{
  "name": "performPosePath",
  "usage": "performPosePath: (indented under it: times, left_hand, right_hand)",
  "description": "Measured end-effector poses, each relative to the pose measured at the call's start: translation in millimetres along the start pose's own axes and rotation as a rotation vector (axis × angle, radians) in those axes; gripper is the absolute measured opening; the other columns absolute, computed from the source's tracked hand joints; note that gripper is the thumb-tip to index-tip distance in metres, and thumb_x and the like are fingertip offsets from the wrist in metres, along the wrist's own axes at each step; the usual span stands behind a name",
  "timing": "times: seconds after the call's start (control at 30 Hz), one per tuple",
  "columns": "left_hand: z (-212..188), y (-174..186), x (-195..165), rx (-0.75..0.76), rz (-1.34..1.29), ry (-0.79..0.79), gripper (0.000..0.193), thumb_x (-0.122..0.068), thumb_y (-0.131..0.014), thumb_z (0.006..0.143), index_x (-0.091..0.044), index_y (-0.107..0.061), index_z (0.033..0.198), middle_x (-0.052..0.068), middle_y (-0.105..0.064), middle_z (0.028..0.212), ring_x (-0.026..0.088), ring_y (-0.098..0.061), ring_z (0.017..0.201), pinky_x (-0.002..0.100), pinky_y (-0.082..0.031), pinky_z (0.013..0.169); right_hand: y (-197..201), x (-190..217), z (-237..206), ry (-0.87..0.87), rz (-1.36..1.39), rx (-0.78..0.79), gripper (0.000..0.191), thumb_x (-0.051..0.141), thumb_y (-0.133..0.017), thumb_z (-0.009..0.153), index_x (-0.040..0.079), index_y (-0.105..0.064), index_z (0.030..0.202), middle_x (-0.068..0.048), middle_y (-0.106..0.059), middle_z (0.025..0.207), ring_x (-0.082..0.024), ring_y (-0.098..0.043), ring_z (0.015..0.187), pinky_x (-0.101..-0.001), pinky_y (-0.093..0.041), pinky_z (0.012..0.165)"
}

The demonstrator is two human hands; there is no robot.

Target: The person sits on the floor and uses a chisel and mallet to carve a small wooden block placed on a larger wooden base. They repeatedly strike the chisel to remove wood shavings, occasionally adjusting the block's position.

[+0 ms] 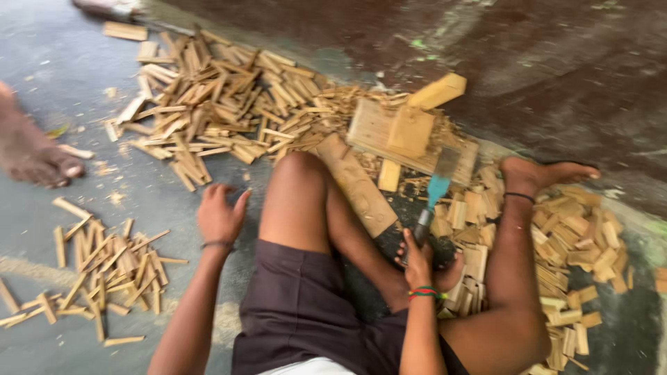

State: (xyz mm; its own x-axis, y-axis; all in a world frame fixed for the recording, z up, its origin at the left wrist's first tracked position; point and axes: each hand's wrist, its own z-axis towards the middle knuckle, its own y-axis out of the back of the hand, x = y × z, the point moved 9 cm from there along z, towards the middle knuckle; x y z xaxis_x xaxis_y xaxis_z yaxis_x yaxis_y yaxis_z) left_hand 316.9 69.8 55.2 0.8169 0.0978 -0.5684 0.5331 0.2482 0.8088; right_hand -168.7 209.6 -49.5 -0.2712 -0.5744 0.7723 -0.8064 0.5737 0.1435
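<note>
**A:** Where are the hands?

**B:** The right hand (419,264) is closed around the dark handle of a cleaver (436,191), whose blue-tinted blade points up and away toward a wooden block (410,132). That block sits on a flat wooden board (368,128), touching it. The left hand (219,215) is off to the other side, fingers spread apart and holding nothing, hovering at the bare grey floor (42,76) just beside the raised knee.

**A:** How crowded is it around the blade?

**B:** Tight. The blade's tip lies at the board's near edge. A long plank (358,184) runs slantwise between the knee and the cleaver, and short cut blocks (577,236) are heaped on the right, touching the right leg and foot. A pale offcut (436,92) leans at the board's far edge.

**A:** Any open room?

**B:** On the left, mostly. Bare floor stretches between a big pile of split sticks (215,104) at the top and a smaller pile of sticks (104,271) at the lower left. Another person's bare foot (31,153) sits at the left edge of the view, well apart from the left hand. Dark, stained ground (556,62) fills the upper right beyond the board.
</note>
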Motion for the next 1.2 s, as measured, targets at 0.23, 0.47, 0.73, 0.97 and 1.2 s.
performPosePath:
  times: [0.23, 0.47, 0.73, 0.97, 1.2]
  left_hand:
    - [91.1, -15.2, -42.4, -0.071, -0.082, -0.117, 0.036, -0.037, -0.081, 0.090, -0.008, -0.070, 0.106, 0.013, -0.065, 0.119, 0.035, -0.063, 0.109, 0.047, -0.049, 0.091]
    - [174.8, -26.4, -52.8, -0.053, 0.190, -0.292, 0.034, -0.036, -0.080, 0.092, -0.013, -0.070, 0.114, 0.010, -0.061, 0.128, 0.031, -0.057, 0.112, 0.046, -0.043, 0.095]
    - [179.4, -23.6, -27.8, 0.110, 0.337, -0.491, 0.026, -0.029, -0.065, 0.100, -0.020, -0.070, 0.124, 0.006, -0.065, 0.134, 0.030, -0.057, 0.128, 0.046, -0.041, 0.107]
    - [146.2, -12.0, -11.9, 0.114, 0.269, -0.434, 0.023, -0.031, -0.065, 0.107, -0.018, -0.072, 0.124, 0.005, -0.067, 0.131, 0.029, -0.058, 0.127, 0.047, -0.040, 0.109]
    - [188.0, -11.1, -35.7, -0.096, 0.251, -0.418, 0.034, -0.036, -0.075, 0.094, -0.014, -0.073, 0.120, 0.010, -0.065, 0.123, 0.031, -0.057, 0.118, 0.046, -0.040, 0.102]
  right_hand:
    - [-5.5, -2.9, 3.2, 0.027, 0.060, 0.026, 0.035, 0.021, -0.076, 0.089, 0.013, -0.058, 0.119, -0.005, -0.063, 0.075, -0.017, -0.059, 0.053, -0.0309, -0.050, 0.046]
    - [-9.4, -7.3, 8.8, 0.035, 0.111, 0.041, 0.039, 0.018, -0.072, 0.090, 0.011, -0.057, 0.125, -0.010, -0.071, 0.084, -0.021, -0.068, 0.059, -0.0342, -0.057, 0.050]
    - [-14.5, 2.5, 8.0, 0.048, -0.015, -0.012, 0.034, 0.025, -0.071, 0.094, 0.007, -0.055, 0.118, -0.011, -0.068, 0.079, -0.021, -0.065, 0.056, -0.0355, -0.055, 0.047]
    - [-17.8, 8.3, 4.2, 0.042, -0.019, -0.012, 0.034, 0.024, -0.071, 0.094, 0.007, -0.053, 0.117, -0.010, -0.066, 0.077, -0.021, -0.065, 0.055, -0.0364, -0.055, 0.047]
    - [-24.1, 5.6, 6.0, 0.035, 0.004, 0.003, 0.036, 0.027, -0.070, 0.093, 0.008, -0.054, 0.119, -0.009, -0.065, 0.075, -0.022, -0.064, 0.054, -0.0366, -0.054, 0.045]
